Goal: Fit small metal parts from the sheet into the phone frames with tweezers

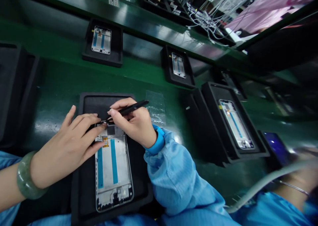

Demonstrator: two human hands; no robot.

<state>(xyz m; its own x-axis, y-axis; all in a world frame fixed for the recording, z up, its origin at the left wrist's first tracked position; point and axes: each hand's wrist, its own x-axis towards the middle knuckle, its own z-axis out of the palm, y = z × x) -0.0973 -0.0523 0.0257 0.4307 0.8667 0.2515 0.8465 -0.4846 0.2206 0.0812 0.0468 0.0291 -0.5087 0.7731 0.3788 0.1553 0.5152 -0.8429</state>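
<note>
A silver phone frame (106, 166) with two blue strips and an orange flex cable (105, 142) lies in a black tray (84, 189) before me. My left hand (74, 136) rests over its upper left part, fingers stretched out, fingertips at the top edge. In my right hand (134, 123) is a pair of black tweezers (131, 108), held like a pen. Their tips reach down to the frame's top edge beside my left fingertips. Whether the tips grip a small part there is too fine to tell.
Similar frames lie in black trays at the back left (85, 53), back middle (167, 73) and on a stack at right (213, 90). Clear plastic film (156, 103) lies behind my right hand. Stacked black trays (10, 86) stand at left. A co-worker's blurred arm (295, 183) is at lower right.
</note>
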